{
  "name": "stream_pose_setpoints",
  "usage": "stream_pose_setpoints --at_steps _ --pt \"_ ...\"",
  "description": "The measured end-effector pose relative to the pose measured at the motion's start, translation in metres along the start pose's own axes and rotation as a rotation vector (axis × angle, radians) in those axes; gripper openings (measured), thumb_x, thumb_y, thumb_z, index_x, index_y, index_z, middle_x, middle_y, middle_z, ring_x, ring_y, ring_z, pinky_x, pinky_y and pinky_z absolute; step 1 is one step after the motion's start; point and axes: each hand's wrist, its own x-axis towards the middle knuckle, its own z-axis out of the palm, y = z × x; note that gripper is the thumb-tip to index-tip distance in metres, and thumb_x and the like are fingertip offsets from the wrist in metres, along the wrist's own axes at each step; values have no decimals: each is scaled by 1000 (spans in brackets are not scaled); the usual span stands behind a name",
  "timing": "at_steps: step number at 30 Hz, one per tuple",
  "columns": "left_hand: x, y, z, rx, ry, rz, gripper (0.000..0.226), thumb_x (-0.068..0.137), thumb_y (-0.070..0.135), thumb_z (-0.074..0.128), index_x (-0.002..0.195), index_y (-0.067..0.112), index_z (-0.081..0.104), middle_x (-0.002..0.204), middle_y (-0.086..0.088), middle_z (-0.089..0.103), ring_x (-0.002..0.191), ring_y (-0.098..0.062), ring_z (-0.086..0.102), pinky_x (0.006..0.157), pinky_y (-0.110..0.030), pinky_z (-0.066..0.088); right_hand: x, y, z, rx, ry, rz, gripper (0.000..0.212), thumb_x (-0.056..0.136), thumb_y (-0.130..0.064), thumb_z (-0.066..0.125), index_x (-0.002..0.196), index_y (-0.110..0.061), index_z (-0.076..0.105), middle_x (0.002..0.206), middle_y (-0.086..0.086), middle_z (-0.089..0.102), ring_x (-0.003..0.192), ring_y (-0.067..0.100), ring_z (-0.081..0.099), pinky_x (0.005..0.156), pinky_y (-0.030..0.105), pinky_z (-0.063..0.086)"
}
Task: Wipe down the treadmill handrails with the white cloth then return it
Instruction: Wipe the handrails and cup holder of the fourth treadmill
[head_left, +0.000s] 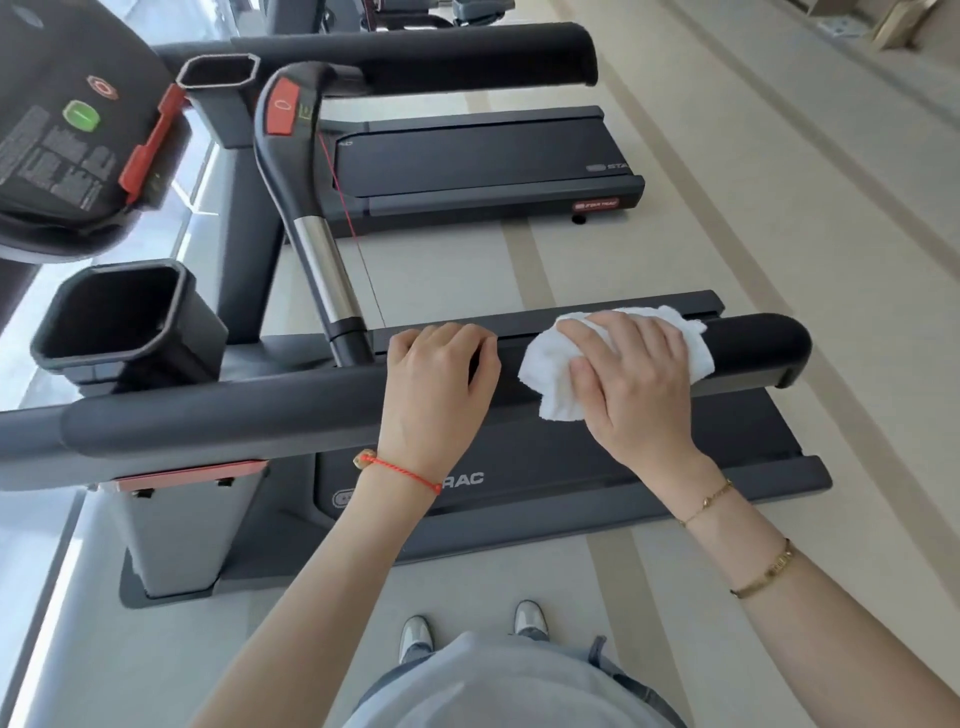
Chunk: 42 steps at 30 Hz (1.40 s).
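Note:
The near treadmill handrail (260, 410) is a thick dark padded bar running left to right across the middle of the view. A crumpled white cloth (550, 364) lies over the rail close to its right end. My right hand (623, 374) lies on top of the cloth, fingers wrapped over it and the rail. My left hand (436, 384) grips the bare rail just left of the cloth, fingers curled over its far side. The far handrail (415, 57) runs parallel at the top.
The console (67, 145) with a green button sits upper left, beside a dark cup holder (119, 322). A silver-and-black upright grip (322, 260) rises behind the near rail. The treadmill belt (571, 457) lies below. A second treadmill (483, 156) stands beyond.

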Motion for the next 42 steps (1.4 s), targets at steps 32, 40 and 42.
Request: stream_pose_setpoints --at_steps 32,40,42 --pt "20 125 80 10 -84 57 26 101 20 46 106 16 72 92 2 72 84 -21 63 93 -35 38 -5 155 -48 486 -134 592 43 92 -47 29 98 -21 63 95 -11 60 96 21 53 82 40 43" --pt "21 127 92 82 -62 51 30 102 23 43 104 19 73 83 3 71 76 -22 62 90 -35 37 -45 133 -43 307 -43 418 39 96 -40 39 130 -24 51 132 -4 44 121 19 39 104 33 30" --pt "21 125 93 77 -57 61 29 102 22 44 104 19 73 85 3 72 77 -22 63 88 -34 37 -38 126 -45 192 -85 301 37 96 -39 39 126 -24 54 130 -1 47 120 23 41 104 37 27"
